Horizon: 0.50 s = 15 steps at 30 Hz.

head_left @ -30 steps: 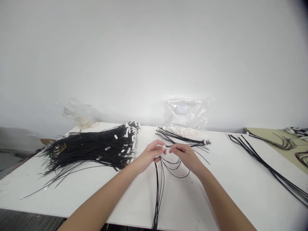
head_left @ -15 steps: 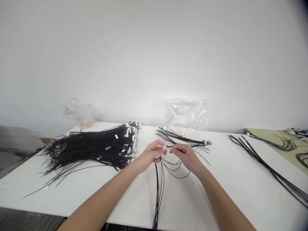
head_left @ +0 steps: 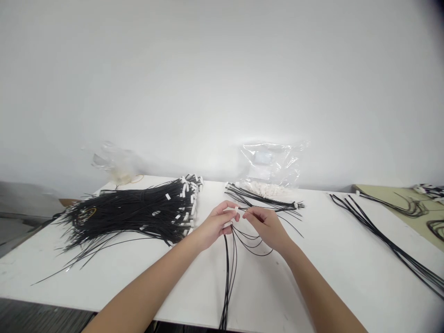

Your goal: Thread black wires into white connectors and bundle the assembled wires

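Observation:
My left hand (head_left: 222, 221) is closed, pinching a small white connector (head_left: 237, 209) between thumb and finger. Close on its right, my right hand (head_left: 265, 224) pinches a thin black wire near the connector. Several black wires (head_left: 227, 277) hang below my left hand and run down over the table's front edge. Thin loops of wire (head_left: 260, 252) curve beneath my right hand. Behind the hands lies a small bundle of black wires (head_left: 274, 200) with white connectors. The wire's tip is too small to make out.
A large pile of black wires (head_left: 135, 210) with white connectors lies at left on the white table (head_left: 121, 282). A clear bag (head_left: 274, 162) of white connectors stands at the back, another plastic bag (head_left: 114, 162) at back left. Long black wires (head_left: 385, 240) lie at right.
The white connector now shows more plainly at my left fingertips. My right hand has shifted slightly left, its fingers still pinched.

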{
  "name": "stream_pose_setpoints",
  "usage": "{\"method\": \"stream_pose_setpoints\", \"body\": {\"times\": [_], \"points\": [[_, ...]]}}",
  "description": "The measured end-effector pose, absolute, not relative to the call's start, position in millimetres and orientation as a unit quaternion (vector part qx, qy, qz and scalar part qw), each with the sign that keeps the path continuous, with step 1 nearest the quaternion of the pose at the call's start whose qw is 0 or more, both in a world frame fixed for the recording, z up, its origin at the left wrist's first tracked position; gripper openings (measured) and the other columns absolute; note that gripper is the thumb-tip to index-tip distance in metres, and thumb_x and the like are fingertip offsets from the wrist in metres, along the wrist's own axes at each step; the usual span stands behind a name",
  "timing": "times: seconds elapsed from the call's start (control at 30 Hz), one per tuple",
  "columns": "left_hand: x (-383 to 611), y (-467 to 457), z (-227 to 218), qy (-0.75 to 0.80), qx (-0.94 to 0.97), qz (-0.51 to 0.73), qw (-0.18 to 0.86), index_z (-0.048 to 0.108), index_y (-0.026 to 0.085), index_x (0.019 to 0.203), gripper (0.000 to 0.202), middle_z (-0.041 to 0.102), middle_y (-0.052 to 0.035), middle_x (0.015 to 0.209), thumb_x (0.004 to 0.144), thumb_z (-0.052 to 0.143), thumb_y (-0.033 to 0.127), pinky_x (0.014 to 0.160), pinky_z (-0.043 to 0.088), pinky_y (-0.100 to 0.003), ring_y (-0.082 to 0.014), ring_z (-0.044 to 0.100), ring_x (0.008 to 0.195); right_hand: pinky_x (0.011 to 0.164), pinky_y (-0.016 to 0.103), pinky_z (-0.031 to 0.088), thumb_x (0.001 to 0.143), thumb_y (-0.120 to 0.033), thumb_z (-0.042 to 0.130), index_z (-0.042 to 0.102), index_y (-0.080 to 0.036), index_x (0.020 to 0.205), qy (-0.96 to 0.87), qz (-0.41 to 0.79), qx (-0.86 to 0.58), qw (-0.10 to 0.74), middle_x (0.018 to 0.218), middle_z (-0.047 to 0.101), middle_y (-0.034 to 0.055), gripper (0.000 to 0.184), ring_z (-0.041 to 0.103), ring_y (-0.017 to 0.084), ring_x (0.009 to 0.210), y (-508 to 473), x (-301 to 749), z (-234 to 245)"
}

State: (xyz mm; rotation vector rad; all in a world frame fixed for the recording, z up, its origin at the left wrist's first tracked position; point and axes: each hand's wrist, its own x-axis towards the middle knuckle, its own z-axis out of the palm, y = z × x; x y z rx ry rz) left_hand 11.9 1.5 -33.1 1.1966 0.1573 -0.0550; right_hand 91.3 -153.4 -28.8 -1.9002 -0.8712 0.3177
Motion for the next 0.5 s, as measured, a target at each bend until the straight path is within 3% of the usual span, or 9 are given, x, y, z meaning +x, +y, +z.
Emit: {"method": "stream_pose_setpoints", "body": {"times": [0.1,0.23,0.33,0.5], "points": [[14,2,-35,0.090,0.552,-0.001,0.829,0.050,0.024,0.092,0.025,0.048,0.0001,0.075,0.072,0.058,0.036,0.047,0.025,-0.016,-0.0050,0.038,0.058,0.046,0.022,0.027,0.082,-0.038,0.042,0.058,-0.021,0.077,-0.367,0.060,-0.806,0.460,0.056,0.040,-0.0028,0.025,0.031,0.009,0.048,-152,91,-32],[17,7,-38,0.113,0.530,0.042,0.839,0.051,0.023,0.091,0.028,0.047,0.0011,0.074,0.070,0.060,0.038,0.045,0.024,-0.015,-0.0038,0.036,0.055,0.063,0.027,0.038,0.081,-0.035,0.048,0.057,-0.022,0.099,-0.395,-0.148,-0.817,0.393,0.086,0.054,0.0046,0.025,0.048,0.015,0.070,-152,93,-41],[20,11,-42,0.120,0.513,0.052,0.848,0.050,0.024,0.092,0.028,0.045,0.0029,0.075,0.071,0.059,0.038,0.043,0.023,-0.015,-0.0009,0.030,0.047,0.079,0.034,0.033,0.079,-0.030,0.052,0.058,-0.023,0.097,-0.451,-0.252,-0.785,0.342,0.092,0.055,0.0055,0.020,0.048,0.018,0.085,-152,92,-44],[22,13,-48,0.123,0.488,0.066,0.861,0.050,0.023,0.093,0.029,0.045,0.0036,0.075,0.070,0.060,0.037,0.043,0.024,-0.015,0.0003,0.029,0.044,0.081,0.035,0.026,0.078,-0.023,0.054,0.058,-0.025,0.079,-0.567,-0.199,-0.738,0.308,0.076,0.056,-0.0020,0.005,0.047,0.012,0.072,-147,84,-49]]}}
